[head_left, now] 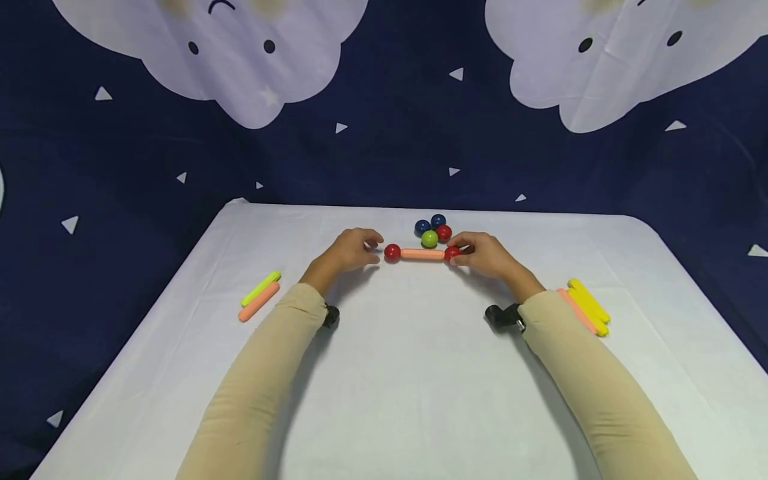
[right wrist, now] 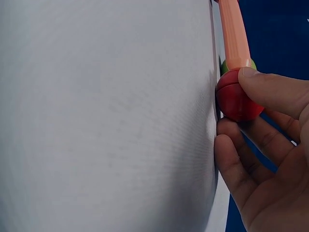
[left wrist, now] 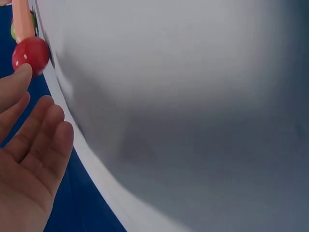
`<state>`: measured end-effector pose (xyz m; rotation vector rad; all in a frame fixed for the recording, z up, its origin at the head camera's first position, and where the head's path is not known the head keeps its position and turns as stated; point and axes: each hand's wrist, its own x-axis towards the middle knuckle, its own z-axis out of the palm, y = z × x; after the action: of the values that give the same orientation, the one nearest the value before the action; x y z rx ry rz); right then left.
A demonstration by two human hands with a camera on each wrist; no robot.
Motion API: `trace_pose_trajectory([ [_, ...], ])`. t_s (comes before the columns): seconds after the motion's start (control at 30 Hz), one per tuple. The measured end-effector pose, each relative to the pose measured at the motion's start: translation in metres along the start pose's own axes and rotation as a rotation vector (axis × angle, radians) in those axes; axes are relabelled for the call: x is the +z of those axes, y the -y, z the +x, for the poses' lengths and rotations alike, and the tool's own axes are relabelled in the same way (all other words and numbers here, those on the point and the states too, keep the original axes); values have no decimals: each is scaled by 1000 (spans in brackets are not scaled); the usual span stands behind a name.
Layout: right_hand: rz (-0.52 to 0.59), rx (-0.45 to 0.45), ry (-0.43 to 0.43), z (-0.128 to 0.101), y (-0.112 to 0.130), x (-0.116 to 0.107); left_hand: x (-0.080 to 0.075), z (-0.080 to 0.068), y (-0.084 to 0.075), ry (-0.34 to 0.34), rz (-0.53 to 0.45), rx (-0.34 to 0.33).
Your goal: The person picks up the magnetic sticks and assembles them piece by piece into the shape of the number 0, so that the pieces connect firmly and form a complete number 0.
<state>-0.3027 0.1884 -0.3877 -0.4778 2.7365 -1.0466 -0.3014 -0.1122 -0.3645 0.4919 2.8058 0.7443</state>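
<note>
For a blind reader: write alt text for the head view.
The right hand pinches a red ball on one end of an orange stick; the left hand rests open near the other red ball, on a white table.

Both my arms wear long beige sleeves [head_left: 258,387], snug, reaching to the wrists. A small black camera mount [head_left: 503,315] is strapped under my right wrist, another black one [head_left: 331,315] under my left. My left hand [head_left: 351,250] and right hand [head_left: 489,255] are bare, no rings.
</note>
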Motion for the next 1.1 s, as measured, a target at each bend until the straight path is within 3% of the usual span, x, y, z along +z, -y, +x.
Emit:
trace_pose_trajectory([
  [0.23, -4, 5, -3, 0, 0, -3, -11, -14, 8, 8, 2, 18],
  [0.4, -2, 5, -2, -1, -1, -3, -17, -24, 13, -11, 32, 74],
  [0.6, 0, -24, -18, -1, -3, -3, -28, -43, 17, -28, 124, 111],
  [0.8, 8, -29, -9, -5, -2, -2, -44, -68, 35, -36, 238, 161],
  [0.93, 12, -26, -1, -4, -1, 0, -59, -91, 52, -58, 277, 132],
  [1.1, 5, -25, 0, -1, 0, 1, -70, -119, 71, -55, 329, 34],
])
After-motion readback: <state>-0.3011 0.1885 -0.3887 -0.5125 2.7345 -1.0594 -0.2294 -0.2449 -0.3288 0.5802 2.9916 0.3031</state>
